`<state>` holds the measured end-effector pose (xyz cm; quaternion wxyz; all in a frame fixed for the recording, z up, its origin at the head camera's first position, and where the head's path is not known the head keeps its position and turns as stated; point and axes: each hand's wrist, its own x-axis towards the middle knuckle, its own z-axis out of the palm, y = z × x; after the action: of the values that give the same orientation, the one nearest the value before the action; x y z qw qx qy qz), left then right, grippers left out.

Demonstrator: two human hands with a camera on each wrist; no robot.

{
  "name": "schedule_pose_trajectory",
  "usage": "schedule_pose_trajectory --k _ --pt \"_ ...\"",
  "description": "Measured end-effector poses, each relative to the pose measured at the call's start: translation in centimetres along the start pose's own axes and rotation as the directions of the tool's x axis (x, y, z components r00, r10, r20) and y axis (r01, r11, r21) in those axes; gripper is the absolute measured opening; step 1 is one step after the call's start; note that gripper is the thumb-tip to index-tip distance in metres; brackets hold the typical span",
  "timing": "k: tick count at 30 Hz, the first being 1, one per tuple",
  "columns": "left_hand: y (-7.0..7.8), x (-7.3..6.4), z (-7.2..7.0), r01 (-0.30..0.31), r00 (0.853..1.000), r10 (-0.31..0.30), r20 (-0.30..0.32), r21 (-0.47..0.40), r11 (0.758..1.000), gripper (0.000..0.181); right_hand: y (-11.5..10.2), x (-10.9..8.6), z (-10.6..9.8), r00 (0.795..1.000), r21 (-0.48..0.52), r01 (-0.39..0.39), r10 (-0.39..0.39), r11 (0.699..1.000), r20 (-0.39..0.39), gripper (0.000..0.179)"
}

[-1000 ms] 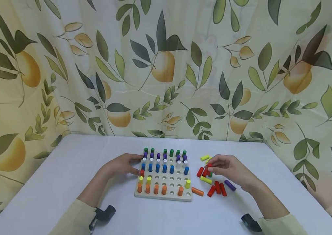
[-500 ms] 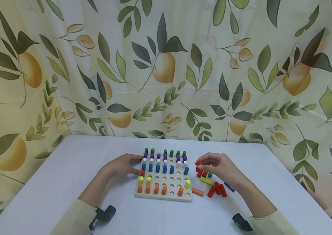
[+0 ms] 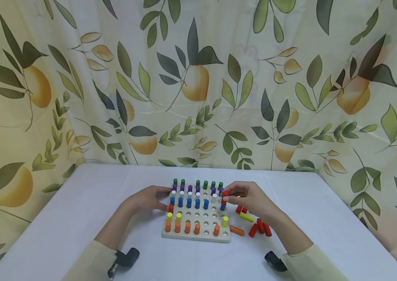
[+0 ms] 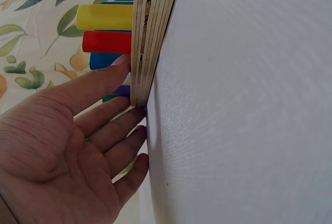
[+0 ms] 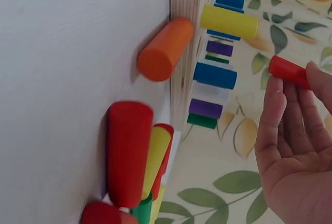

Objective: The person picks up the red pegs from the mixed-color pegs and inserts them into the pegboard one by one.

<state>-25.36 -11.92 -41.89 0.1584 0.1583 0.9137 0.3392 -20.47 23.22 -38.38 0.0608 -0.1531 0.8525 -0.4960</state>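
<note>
A pale wooden pegboard (image 3: pixel 196 237) lies on the table with rows of coloured pegs standing in it. My right hand (image 3: pixel 251 199) pinches a red peg (image 5: pixel 288 72) between thumb and fingers, raised over the board's right side near the end blue peg (image 5: pixel 215 75). At the board's left edge my left hand (image 3: pixel 145 198) rests with fingers extended. In the left wrist view, the left thumb and fingertips touch the board's layered side, the thumb tip close to a standing red peg (image 4: pixel 106 42). Several holes are bare in the red, yellow and orange rows.
Loose pegs lie right of the board: an orange peg (image 3: pixel 236 230) by its corner, a yellow peg (image 3: pixel 246 217), and several red ones, such as this red peg (image 3: pixel 253 230). A white cloth (image 3: pixel 114 179) covers the table. A leaf-and-fruit patterned curtain (image 3: pixel 198 117) hangs behind.
My right hand has moved left from above the loose pegs to the board's right side, carrying the red peg. The left hand has stayed at the board's left edge.
</note>
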Motion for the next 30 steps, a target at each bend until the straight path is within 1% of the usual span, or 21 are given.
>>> schedule_pose_trajectory --k 7,13,16,23,28,30 --pt "-0.3 0.2 0.4 0.021 1.0 -0.021 0.0 -0.032 0.999 0.067 -0.7 0.6 0.9 0.999 0.013 0.013 -0.014 1.0 0.034 0.025" --pt "-0.5 0.5 0.8 0.013 1.0 -0.013 -0.001 -0.041 0.999 0.067 -0.9 0.9 1.6 0.999 0.043 0.006 -0.008 0.999 0.046 0.023" --pt "-0.5 0.5 0.9 0.016 1.0 -0.016 -0.002 -0.049 0.999 0.068 -0.9 1.1 1.8 0.998 0.046 0.026 -0.028 0.999 0.053 0.022" --pt "-0.4 0.0 0.3 0.036 0.999 -0.036 -0.016 -0.024 0.999 0.068 -1.2 1.9 2.5 0.997 0.056 0.043 -0.047 0.998 0.065 0.021" --pt "-0.4 0.0 0.2 0.023 1.0 -0.024 -0.016 -0.02 1.0 0.068 -1.5 2.1 2.7 0.998 0.061 0.031 -0.034 0.998 0.044 0.021" --pt "-0.3 0.0 0.2 0.017 1.0 -0.017 -0.012 -0.017 1.0 0.068 -1.5 2.1 2.8 0.999 0.064 0.021 -0.025 0.998 0.049 0.021"
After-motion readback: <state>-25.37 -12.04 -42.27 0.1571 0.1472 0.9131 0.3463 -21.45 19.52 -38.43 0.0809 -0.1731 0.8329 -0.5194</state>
